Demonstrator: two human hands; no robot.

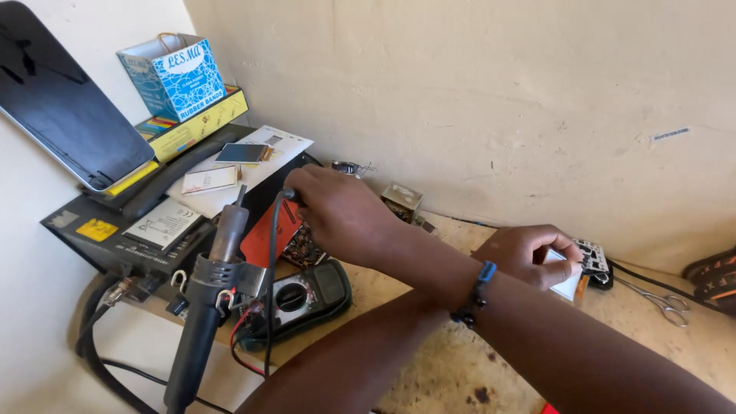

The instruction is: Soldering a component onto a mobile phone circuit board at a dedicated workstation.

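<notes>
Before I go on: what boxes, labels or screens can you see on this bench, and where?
Blue and white carton: far left, by the wall, open top.
Yellow box: flat, under the carton.
Yellow sticker: on the black unit, left.
Small phone screen: dark rectangle, on white paper.
Black panel: tilted, top left.

— Where are the hands?
— They're crossed. The right hand [337,211] grips a black cable [271,253] above the multimeter [303,299]; the left hand [529,253] pinches a small white piece [566,282] by the scissors [663,300].
— And that hot-air handle [203,307]?
— It's parked in its holder.
</notes>
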